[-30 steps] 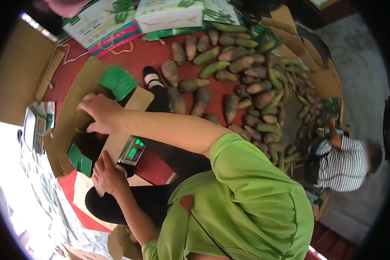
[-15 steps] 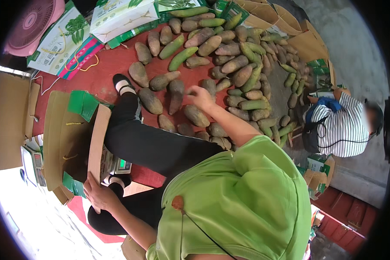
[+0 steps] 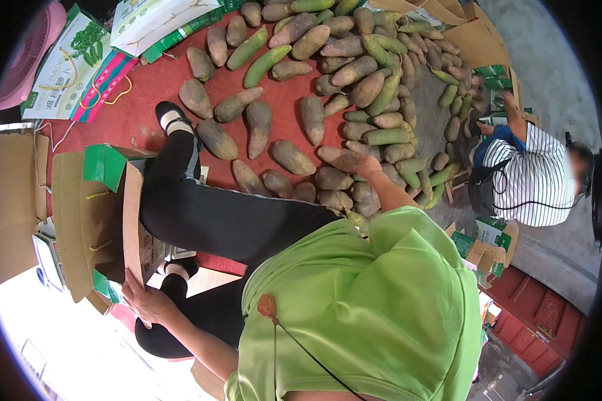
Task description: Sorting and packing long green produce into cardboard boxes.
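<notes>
- Reference item: take the open carton (image 3: pixel 70 220) as the datum for every position below. A green flap (image 3: pixel 104 166) stands at its far end.
- Left hand (image 3: pixel 148 304): your fingers are closed on the near end of the carton's right-hand flap (image 3: pixel 132 220).
- Right hand (image 3: pixel 373 168): it is well to the right of the carton, with its fingers closed over one end of a brown root vegetable (image 3: pixel 340 158).
- Gripped item: its other end points back toward the carton. You cannot tell from this view whether it is lifted clear of the neighbouring pieces.
- Stock: brown and green pieces (image 3: pixel 358 71) are spread to the right of the carton on a red mat (image 3: pixel 284 100). They lie loosely on the side nearer the carton and closely packed farther from it.
- Your leg: one black trouser leg (image 3: pixel 234 207) extends between the carton and the loose pieces.
- Packaging: a printed bag (image 3: pixel 63 67) with yellow handles stands beyond the carton. A white box (image 3: pixel 160 20) is beyond the carton and slightly to its right.
- Large cardboard piece (image 3: pixel 13 194): it stands to the left of the carton.
- Co-worker (image 3: pixel 528 177): a person in a striped shirt is far to the right of the carton.
</notes>
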### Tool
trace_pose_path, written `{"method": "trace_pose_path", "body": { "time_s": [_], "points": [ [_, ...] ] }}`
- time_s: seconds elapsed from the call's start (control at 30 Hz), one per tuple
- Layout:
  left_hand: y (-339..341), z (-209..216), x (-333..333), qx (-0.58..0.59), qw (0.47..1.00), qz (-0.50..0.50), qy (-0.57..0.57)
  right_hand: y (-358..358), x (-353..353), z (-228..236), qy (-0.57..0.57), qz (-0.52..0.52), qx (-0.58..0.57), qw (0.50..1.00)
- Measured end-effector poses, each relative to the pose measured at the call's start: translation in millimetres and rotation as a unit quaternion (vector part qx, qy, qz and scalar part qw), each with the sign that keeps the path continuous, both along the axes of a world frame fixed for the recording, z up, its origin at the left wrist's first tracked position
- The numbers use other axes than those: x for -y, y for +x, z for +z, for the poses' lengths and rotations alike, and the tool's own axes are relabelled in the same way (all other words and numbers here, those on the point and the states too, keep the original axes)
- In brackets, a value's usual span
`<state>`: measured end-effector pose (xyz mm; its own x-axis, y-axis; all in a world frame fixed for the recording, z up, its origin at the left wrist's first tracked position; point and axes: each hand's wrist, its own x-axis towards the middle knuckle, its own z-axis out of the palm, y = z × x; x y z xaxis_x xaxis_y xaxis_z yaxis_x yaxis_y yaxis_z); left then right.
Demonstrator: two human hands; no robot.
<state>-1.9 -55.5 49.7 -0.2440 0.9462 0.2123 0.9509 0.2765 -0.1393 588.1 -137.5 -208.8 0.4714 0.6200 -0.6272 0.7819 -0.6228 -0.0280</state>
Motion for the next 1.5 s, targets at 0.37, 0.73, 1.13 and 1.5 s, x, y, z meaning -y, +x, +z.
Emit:
{"method": "trace_pose_path", "body": {
  "time_s": [0.37, 0.73, 1.13, 1.5],
  "points": [
    [-0.3, 0.8, 1.5, 0.004, 1.0, -0.019, 0.007, 1.8, -48.6, 69.1, -0.052, 0.202, 0.192, 0.959],
    [-3.2, -3.3, 5.1, 0.012, 1.0, -0.003, 0.017, 33.8, -45.5, 44.8, -0.119, 0.366, 0.114, 0.916],
    [-1.2, -2.5, 4.0, 0.011, 0.999, 0.008, 0.033, 42.2, -51.5, 49.2, -0.087, 0.402, 0.213, 0.886],
    [1.2, 2.8, 3.2, 0.007, 1.0, 0.02, 0.022, 17.2, -90.1, 107.9, 0.018, 0.295, 0.194, 0.935]
  ]
}}
